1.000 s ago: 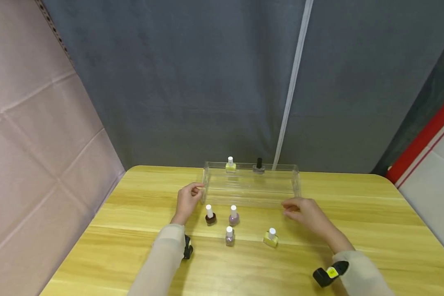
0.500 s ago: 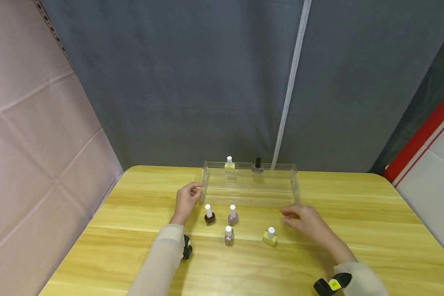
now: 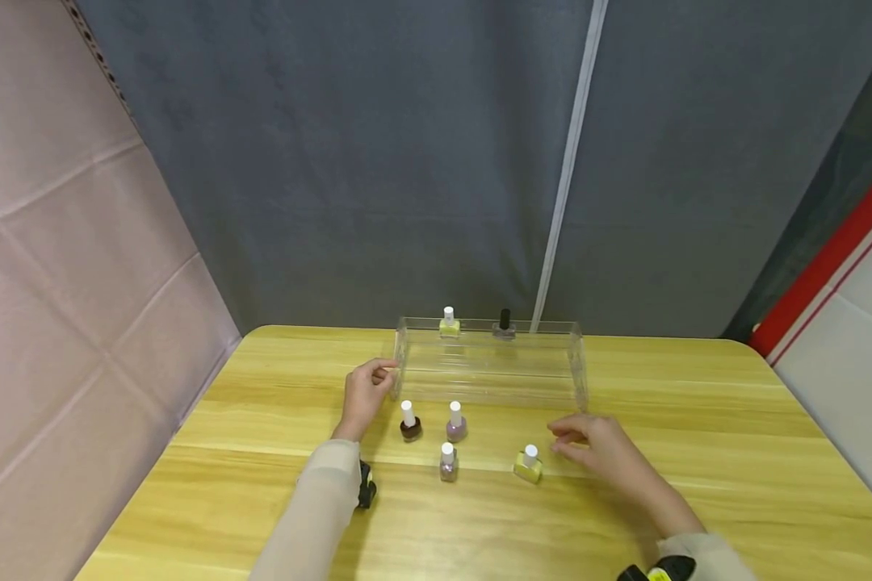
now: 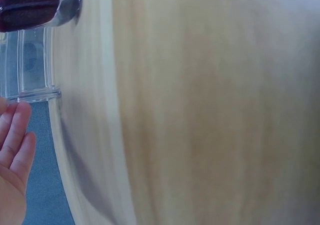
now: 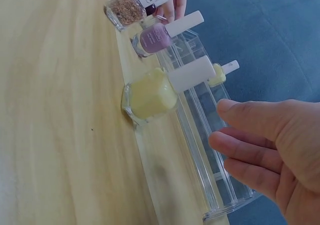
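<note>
My left hand (image 3: 366,395) rests its fingertips at the left end of a clear stepped display rack (image 3: 488,389). In the left wrist view its fingers (image 4: 19,120) lie straight against that end. My right hand (image 3: 605,453) hovers over the table by the rack's front right corner, thumb and fingers apart, holding nothing. A yellow nail polish bottle (image 3: 527,467) stands just left of it. Farther left stand a purple nail polish (image 3: 456,428), a glittery nail polish (image 3: 447,468) and a dark nail polish (image 3: 410,428), all white-capped and upright.
On the rack's back tier stand another yellow nail polish (image 3: 449,328) and a greyish one with a black cap (image 3: 505,330). A dark grey curtain (image 3: 378,202) hangs behind the wooden table (image 3: 262,452). Pink cloth (image 3: 80,266) covers the left side.
My right hand has drawn back from the rack's front right corner toward my body. The left hand stays at the rack's left end, and the bottles stand as before.
</note>
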The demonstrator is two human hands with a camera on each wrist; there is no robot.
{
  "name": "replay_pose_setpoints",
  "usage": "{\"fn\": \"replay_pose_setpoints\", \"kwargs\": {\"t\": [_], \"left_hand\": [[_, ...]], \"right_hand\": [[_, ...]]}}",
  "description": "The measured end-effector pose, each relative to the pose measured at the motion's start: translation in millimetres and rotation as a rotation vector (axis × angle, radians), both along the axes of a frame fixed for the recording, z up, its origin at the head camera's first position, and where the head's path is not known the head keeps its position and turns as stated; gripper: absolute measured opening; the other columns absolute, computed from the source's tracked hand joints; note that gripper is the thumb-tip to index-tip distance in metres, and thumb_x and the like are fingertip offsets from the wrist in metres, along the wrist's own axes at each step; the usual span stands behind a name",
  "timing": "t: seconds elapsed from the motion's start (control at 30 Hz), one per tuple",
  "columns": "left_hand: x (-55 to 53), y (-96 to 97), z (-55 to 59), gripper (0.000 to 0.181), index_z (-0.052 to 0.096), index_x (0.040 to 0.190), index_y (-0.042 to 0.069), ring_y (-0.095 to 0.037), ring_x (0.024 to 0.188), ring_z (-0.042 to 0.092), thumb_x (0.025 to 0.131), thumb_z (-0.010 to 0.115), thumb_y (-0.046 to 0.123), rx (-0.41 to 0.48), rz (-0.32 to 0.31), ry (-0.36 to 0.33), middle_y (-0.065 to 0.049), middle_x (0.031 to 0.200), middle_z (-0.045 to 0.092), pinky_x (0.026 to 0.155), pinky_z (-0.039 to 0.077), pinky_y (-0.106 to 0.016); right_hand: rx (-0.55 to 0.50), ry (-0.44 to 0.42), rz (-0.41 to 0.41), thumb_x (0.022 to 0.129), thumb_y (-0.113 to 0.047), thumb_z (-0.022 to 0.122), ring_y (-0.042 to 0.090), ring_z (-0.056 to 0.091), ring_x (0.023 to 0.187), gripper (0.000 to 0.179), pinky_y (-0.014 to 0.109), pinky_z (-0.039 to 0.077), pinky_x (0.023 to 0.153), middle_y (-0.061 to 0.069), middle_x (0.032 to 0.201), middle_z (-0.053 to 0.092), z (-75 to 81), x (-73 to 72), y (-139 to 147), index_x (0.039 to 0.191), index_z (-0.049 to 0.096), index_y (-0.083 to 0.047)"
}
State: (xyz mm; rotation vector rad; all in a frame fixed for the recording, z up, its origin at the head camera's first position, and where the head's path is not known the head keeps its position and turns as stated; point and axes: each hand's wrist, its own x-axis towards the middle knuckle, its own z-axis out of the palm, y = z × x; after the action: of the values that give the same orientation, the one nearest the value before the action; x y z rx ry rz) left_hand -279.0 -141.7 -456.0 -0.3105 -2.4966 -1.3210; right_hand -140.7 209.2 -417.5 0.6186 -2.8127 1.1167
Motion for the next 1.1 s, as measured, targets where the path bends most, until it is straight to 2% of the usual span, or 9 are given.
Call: {"fn": "replay_pose_setpoints", "kwargs": {"t": [0.37, 0.77, 1.1], "left_hand": [[0.5, -0.1, -0.5, 0.016, 0.070, 0.099, 0.002, -0.017, 0.067, 0.062, 0.085, 0.065, 0.001, 0.001, 0.002, 0.009, -0.008, 0.077, 0.067, 0.054, 0.050, -0.025], [0.2, -0.2, 1.2, 0.015, 0.071, 0.098, 0.001, -0.019, 0.067, 0.063, 0.084, 0.065, -0.001, 0.003, 0.008, 0.008, -0.009, 0.077, 0.067, 0.054, 0.051, -0.027], [-1.0, 0.3, 0.3, 0.015, 0.071, 0.096, 0.003, -0.019, 0.066, 0.062, 0.084, 0.065, -0.001, -0.005, 0.006, 0.026, -0.008, 0.076, 0.067, 0.055, 0.051, -0.027]], "right_hand": [[-0.022, -0.060, -0.013, 0.086, -0.017, 0.066, 0.018, 0.065, 0.087, 0.029, 0.024, 0.052, 0.072, 0.012, 0.103, 0.066, -4.1, 9.1, -6, 0.108, 0.066, 0.003], [-0.059, -0.051, 0.021, 0.083, -0.012, 0.069, 0.011, 0.064, 0.081, 0.026, 0.023, 0.052, 0.069, 0.010, 0.100, 0.067, -13.7, 14.4, -12, 0.105, 0.066, 0.001], [-0.113, -0.064, 0.023, 0.081, -0.010, 0.070, 0.011, 0.064, 0.079, 0.024, 0.022, 0.052, 0.067, 0.010, 0.096, 0.067, -20.5, 14.8, -18, 0.102, 0.067, 0.003]]}}
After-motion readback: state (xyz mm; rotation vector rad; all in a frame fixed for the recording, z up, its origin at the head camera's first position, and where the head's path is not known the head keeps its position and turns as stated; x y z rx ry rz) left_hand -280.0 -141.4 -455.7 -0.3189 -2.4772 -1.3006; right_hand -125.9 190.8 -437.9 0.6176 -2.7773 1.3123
